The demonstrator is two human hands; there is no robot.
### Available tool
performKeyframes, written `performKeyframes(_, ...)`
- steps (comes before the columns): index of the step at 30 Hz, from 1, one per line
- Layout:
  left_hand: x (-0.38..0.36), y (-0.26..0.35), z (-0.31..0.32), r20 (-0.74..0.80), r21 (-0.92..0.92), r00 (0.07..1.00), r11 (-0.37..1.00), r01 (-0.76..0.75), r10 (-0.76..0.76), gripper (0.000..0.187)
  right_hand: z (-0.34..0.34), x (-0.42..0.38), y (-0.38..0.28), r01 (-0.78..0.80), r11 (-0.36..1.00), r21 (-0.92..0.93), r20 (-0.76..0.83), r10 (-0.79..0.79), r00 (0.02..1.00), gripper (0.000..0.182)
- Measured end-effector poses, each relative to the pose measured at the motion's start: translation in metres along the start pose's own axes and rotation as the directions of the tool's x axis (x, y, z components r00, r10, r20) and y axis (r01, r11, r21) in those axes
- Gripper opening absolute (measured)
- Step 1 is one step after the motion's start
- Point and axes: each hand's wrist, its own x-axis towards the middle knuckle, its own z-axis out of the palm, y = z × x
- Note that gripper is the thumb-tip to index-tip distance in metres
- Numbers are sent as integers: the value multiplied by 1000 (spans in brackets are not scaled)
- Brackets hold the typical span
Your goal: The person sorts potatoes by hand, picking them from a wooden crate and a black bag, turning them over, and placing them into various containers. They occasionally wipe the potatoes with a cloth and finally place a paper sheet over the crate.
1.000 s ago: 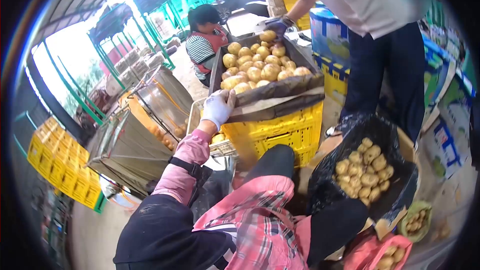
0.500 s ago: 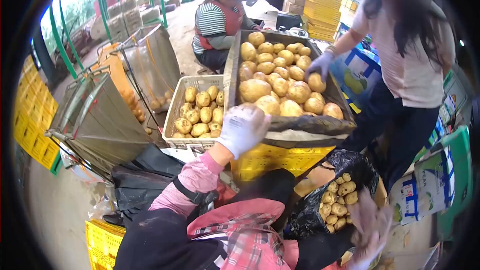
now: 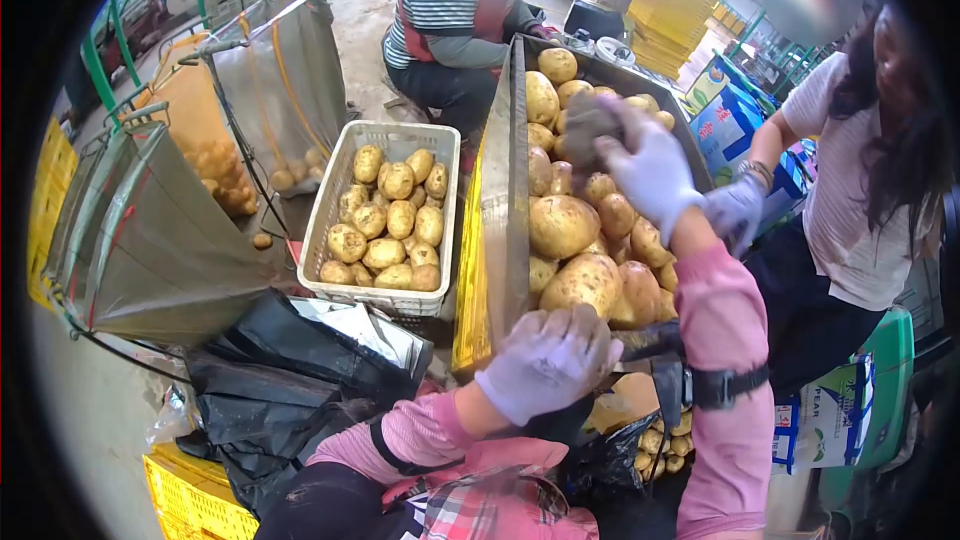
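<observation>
A lined crate [image 3: 515, 180] heaped with potatoes [image 3: 580, 283] stands before me. My right hand [image 3: 645, 165], in a white glove with grey fingers, reaches over the heap. Its thumb stands apart from the fingers, which are smeared by motion among the potatoes. Low at the near left corner of the same crate is my left hand [image 3: 548, 360], also gloved. Its fingers are curled tightly, knuckles up, right at the rim; I cannot tell what is inside them. Just beyond my right wrist, a co-worker's gloved hand [image 3: 735, 208] is at the crate's right side.
A pale plastic basket [image 3: 330, 155] of potatoes stands to the left, near mesh sacks [image 3: 200, 140] on frames. Black plastic sheeting [image 3: 290, 370] lies in front. A black bag [image 3: 605, 455] with smaller potatoes sits below. One person [image 3: 450, 15] sits behind; another [image 3: 850, 120] stands right.
My right hand has risen from beside the black bag to the potatoes in the crate. The left has slid lower along the near rim, its fingers curling. My view has turned and come closer.
</observation>
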Motion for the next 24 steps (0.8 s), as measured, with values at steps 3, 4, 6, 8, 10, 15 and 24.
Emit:
performKeyframes(3, 0, -4, 2, -10, -28, 1000, 999, -27, 26, 23, 45, 27, 12, -148, 975, 165, 454, 58, 889, 65)
performKeyframes(4, 1, -6, 2, -13, -27, 999, 999, -34, 34, 23, 66, 31, 26, -91, 970, 227, 452, -22, 892, 65)
performKeyframes(6, 1, -9, 1, 27, -45, 999, 998, -46, 48, 23, 86, 45, 39, -124, 949, 291, 502, -41, 864, 74)
performKeyframes(8, 4, -9, 1, 35, -54, 998, 998, -42, 44, 23, 107, 52, 58, -114, 929, 353, 518, -93, 850, 79)
performKeyframes(10, 4, -11, 3, 60, 8, 995, 997, -81, 81, 25, 83, 60, 18, -378, 910, 172, 666, 175, 726, 65)
performKeyframes(15, 0, -15, 10, -2, 121, 990, 982, -143, 144, 30, 77, 35, 0, -39, 992, -117, 410, 84, 908, 44)
performKeyframes(24, -1, -16, 7, 27, 172, 985, 970, -172, 170, 31, 48, 39, 0, -192, 969, 153, 708, 28, 706, 30)
